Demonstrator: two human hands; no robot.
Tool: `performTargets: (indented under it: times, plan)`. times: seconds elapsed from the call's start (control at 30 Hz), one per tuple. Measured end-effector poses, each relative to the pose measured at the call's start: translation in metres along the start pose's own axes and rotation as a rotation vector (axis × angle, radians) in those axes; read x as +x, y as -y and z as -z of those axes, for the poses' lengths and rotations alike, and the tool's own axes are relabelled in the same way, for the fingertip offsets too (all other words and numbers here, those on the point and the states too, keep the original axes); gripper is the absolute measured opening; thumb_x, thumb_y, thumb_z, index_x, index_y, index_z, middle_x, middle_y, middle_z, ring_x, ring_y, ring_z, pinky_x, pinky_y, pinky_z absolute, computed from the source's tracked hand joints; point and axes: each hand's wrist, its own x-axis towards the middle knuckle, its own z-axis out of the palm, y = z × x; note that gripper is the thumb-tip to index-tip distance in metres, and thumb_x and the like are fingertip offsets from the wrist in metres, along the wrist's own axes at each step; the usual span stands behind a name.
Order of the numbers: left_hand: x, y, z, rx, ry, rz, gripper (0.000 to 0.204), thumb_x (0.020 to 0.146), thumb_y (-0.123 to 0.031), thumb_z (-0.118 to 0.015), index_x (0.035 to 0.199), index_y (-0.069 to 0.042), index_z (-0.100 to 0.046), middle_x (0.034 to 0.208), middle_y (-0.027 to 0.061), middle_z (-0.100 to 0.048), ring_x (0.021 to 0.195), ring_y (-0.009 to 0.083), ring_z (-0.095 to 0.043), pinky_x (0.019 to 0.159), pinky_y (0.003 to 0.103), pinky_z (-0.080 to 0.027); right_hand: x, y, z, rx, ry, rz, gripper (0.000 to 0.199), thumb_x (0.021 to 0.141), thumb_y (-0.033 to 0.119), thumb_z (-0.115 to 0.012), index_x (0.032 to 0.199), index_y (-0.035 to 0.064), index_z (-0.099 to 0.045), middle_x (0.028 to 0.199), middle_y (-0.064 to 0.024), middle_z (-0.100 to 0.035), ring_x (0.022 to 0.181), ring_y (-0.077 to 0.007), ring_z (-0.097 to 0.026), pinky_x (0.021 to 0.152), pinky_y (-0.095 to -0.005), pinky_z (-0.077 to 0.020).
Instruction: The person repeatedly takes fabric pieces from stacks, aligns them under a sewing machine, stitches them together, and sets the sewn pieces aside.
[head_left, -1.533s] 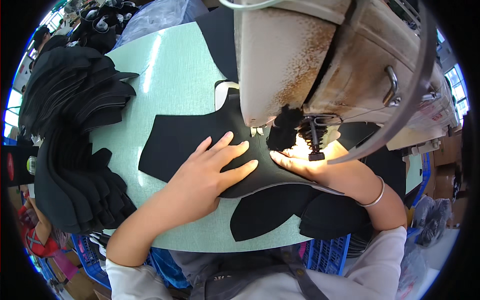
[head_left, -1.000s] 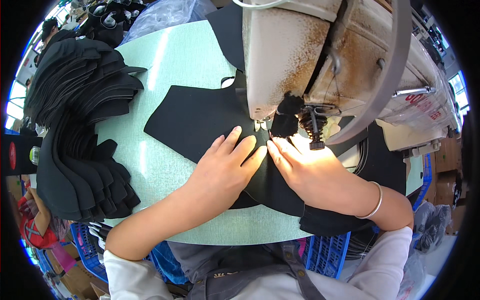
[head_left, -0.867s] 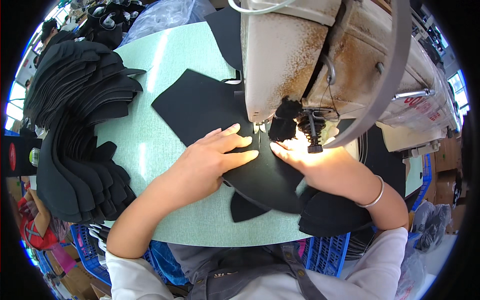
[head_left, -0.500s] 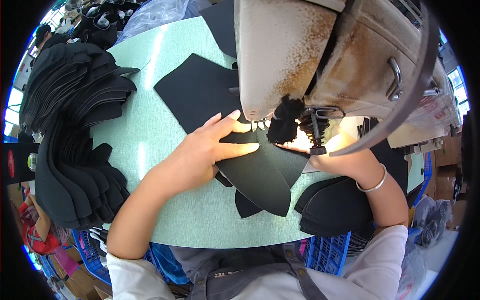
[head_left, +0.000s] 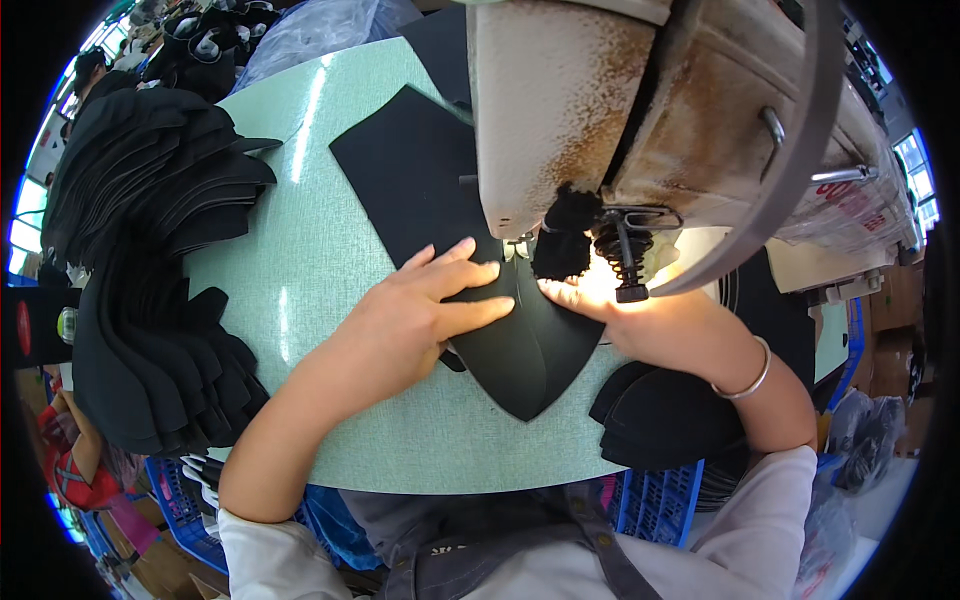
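Observation:
Black fabric panels [head_left: 525, 365] lie under the presser foot [head_left: 516, 248] of a worn beige sewing machine [head_left: 560, 90], with a curved seam line running toward a pointed end near me. My left hand [head_left: 395, 325] rests on the left side of the panels, fingers stretched and spread, fingertips beside the foot. On the right, my right hand [head_left: 655, 325] lies on the edge with an extended finger pressing flat; a spring tensioner [head_left: 625, 260] and glare hide part of it. Another black panel section [head_left: 410, 170] stretches away behind my left hand.
Tall stacks of black cut pieces [head_left: 150, 290] stand at the table's left. More cut pieces [head_left: 670, 415] sit by my right forearm. The pale green table [head_left: 390, 450] curves in front of me; blue baskets [head_left: 655, 505] are below its edge. A grey curved bar [head_left: 790, 180] crosses the machine's right side.
The panels have turned under the foot: their near ends, crossed and spread before, now lie together in one point. The far section swung right and away. My right hand shifted slightly left.

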Motion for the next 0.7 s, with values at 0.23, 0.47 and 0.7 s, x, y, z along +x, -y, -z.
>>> performTargets:
  times: [0.23,0.47,0.7]
  plan:
    - [0.018,-0.004,0.006,0.011,0.001,-0.041,0.058,0.068,0.013,-0.058,0.118,-0.013,-0.066,0.13,0.012,-0.055,0.134,0.0328,-0.045,0.111,0.05,-0.037,0.003,-0.006,0.004,-0.015,0.206,-0.117,0.022,0.072,0.016,-0.068,0.094,0.012,-0.069,0.079,-0.0069,-0.063,0.064,-0.0251,-0.059,0.06,-0.0379,-0.0461]
    - [0.004,-0.03,-0.012,0.085,-0.12,-0.003,0.048,0.073,0.005,-0.062,0.119,-0.008,-0.064,0.122,0.0125,-0.056,0.13,0.0351,-0.048,0.108,0.048,-0.041,0.007,0.032,0.002,-0.088,0.26,-0.108,0.061,0.073,0.005,-0.062,0.134,0.0099,-0.057,0.121,-0.0121,-0.065,0.098,-0.0218,-0.068,0.075,-0.0311,-0.0571]
    - [0.01,0.01,0.0,-0.031,-0.064,-0.112,0.05,0.073,0.014,-0.056,0.113,-0.011,-0.068,0.124,0.0091,-0.06,0.128,0.0308,-0.052,0.11,0.044,-0.041,-0.002,-0.007,-0.015,-0.027,-0.071,0.017,0.015,0.076,0.019,-0.067,0.088,0.0096,-0.067,0.076,-0.0049,-0.06,0.06,-0.022,-0.059,0.055,-0.0374,-0.0468]
